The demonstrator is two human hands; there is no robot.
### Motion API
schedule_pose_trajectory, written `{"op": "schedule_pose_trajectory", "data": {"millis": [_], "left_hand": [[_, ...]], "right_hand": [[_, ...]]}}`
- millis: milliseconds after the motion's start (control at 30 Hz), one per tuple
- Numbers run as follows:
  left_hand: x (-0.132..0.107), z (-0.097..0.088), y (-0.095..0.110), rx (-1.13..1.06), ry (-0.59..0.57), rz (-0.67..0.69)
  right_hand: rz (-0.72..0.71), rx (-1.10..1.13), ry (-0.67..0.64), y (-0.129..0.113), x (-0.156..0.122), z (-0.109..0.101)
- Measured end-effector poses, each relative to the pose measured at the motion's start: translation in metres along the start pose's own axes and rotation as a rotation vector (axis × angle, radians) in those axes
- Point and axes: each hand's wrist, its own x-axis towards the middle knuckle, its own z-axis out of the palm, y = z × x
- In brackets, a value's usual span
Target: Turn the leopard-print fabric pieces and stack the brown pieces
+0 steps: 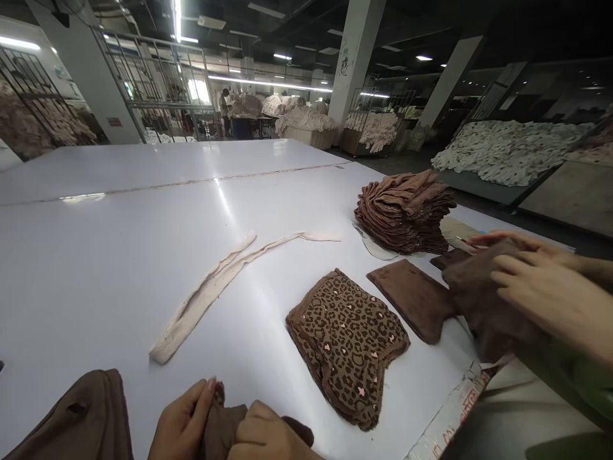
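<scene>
My left hand (179,418) pinches the edge of a brown fabric piece (221,427) at the bottom of the view. On its other side my right hand (271,436) is closed on the same piece, with a dark end poking out past the knuckles. A bit of spotted print shows by the left fingertips. Ahead and to the right lies a stack of leopard-print fabric pieces (352,345) with brown edges. Several folded brown pieces (81,418) lie to the left of my hands. The lower part of the held fabric is outside the view.
A co-worker's hands (541,287) hold a brown cloth (479,294) at the right. Near them lie a flat brown piece (414,297) and a tall brown fabric pile (405,214). A pale strip (205,300) crosses the white table (143,255). Fabric-filled carts (507,153) stand beyond.
</scene>
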Motion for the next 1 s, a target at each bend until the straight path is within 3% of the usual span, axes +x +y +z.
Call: {"op": "schedule_pose_trajectory", "data": {"millis": [100, 200, 300, 367, 433, 500, 567, 667, 767, 1000], "left_hand": [[0.008, -0.005, -0.003, -0.063, -0.108, -0.034], [0.011, -0.019, -0.002, -0.140, -0.242, -0.084], [0.012, -0.035, 0.003, -0.186, -0.125, -0.146], [0.012, -0.038, 0.010, -0.340, -0.071, -0.201], [0.009, -0.036, 0.020, -0.610, -0.215, -0.299], [0.005, -0.029, 0.033, -0.870, -0.469, -0.389], [0.003, -0.021, 0.043, -1.019, -0.618, -0.352], [0.006, -0.015, 0.050, -1.030, -0.673, -0.214], [0.011, -0.016, 0.052, -0.967, -0.701, -0.196], [0.010, -0.023, 0.059, -0.769, -0.622, -0.140]], "right_hand": [[-0.040, 0.044, -0.029, -0.008, 0.007, 0.046], [-0.040, 0.083, -0.018, -0.001, 0.007, 0.064], [0.177, 0.230, 0.149, 0.007, 0.002, 0.064], [0.323, 0.339, 0.239, 0.007, 0.000, 0.060], [0.376, 0.421, 0.240, 0.003, 0.002, 0.056], [0.446, 0.519, 0.254, -0.001, 0.008, 0.052], [0.515, 0.580, 0.304, -0.002, 0.014, 0.048], [0.586, 0.598, 0.380, 0.007, 0.021, 0.043], [0.624, 0.567, 0.403, 0.016, 0.024, 0.041], [0.699, 0.430, 0.409, 0.021, 0.026, 0.040]]}}
